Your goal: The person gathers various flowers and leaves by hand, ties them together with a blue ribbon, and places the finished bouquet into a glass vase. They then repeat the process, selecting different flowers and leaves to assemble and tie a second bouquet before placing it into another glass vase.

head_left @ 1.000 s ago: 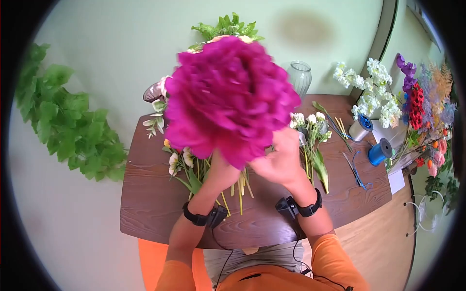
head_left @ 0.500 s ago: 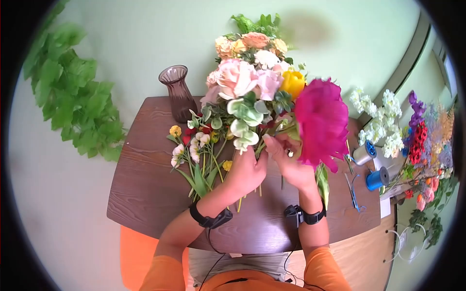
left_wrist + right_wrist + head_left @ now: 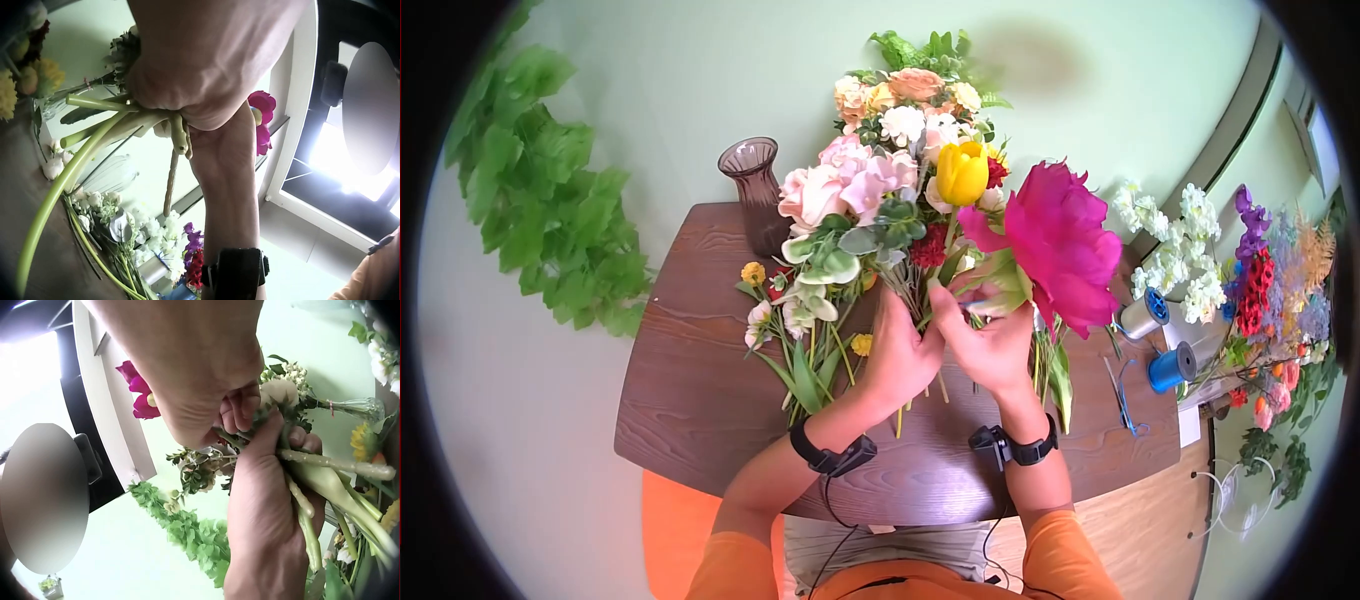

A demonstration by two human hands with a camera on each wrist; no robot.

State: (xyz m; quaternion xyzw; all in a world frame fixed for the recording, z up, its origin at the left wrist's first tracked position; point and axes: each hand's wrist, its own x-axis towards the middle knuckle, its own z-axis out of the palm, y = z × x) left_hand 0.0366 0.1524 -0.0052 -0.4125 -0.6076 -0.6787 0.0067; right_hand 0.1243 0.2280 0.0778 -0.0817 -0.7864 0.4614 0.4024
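Observation:
In the head view, the left hand (image 3: pixel 900 352) grips the stems of a mixed bouquet of pink, peach and white blooms with a yellow tulip (image 3: pixel 962 174). Beside it the right hand (image 3: pixel 992 350) holds a large magenta flower (image 3: pixel 1064 248) low at its stem, against the bouquet's right side. Both thumbs nearly meet. Seen from the right wrist, the left hand (image 3: pixel 265 506) wraps round thick green stems (image 3: pixel 337 494) that stick out below it, while the right hand's fingers (image 3: pixel 240 409) curl at the bouquet. The magenta stem is mostly hidden.
A purple glass vase (image 3: pixel 758 205) stands at the table's back left. Loose flowers (image 3: pixel 805 370) lie left of the hands, and more stems (image 3: pixel 1055 375) lie right. Two ribbon spools (image 3: pixel 1172 368) and white blossoms (image 3: pixel 1190 250) are farther right. Leafy vines (image 3: pixel 550 190) hang on the left.
The magenta bloom, earlier in front of the bouquet near the camera, has moved to its right side. Since the middle frame the bouquet has turned a little, showing the tulip and red flower more.

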